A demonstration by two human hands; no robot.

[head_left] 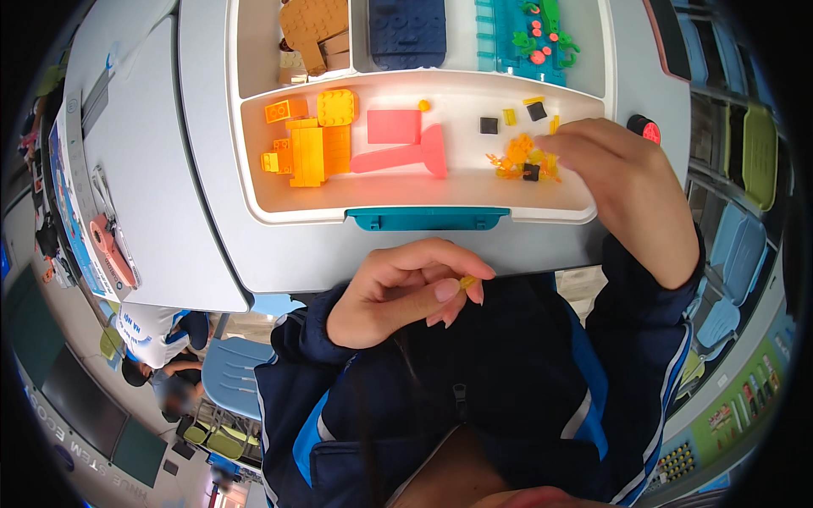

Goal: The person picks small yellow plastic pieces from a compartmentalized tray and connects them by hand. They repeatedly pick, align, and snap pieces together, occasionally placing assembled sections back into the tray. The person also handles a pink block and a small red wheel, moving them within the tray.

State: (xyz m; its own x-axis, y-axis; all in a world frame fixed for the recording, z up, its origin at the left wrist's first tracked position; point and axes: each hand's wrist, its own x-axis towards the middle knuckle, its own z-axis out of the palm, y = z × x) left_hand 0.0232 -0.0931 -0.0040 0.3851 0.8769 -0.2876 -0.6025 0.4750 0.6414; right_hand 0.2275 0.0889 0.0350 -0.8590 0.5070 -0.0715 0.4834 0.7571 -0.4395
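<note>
Close to my body, below the front edge of a white compartment tray (254, 190), my left hand (394, 292) pinches a small yellow building piece (467, 282) between thumb and fingertips. My right hand (622, 161) reaches over the tray's front right corner, fingers bent down and drawn together. Its fingertips touch a loose pile of small orange and yellow pieces (518, 151); whatever they grip is hidden. Around that pile lie black square pieces (489, 126) and a short yellow piece (509, 117).
The same compartment holds orange-yellow bricks (308, 152) and translucent pink pieces (398, 157). Farther back are brown bricks (315, 30), dark blue plates (406, 34) and teal and green parts (542, 38). A pink tool (113, 250) lies left; a black-and-red wheel (645, 129) lies right.
</note>
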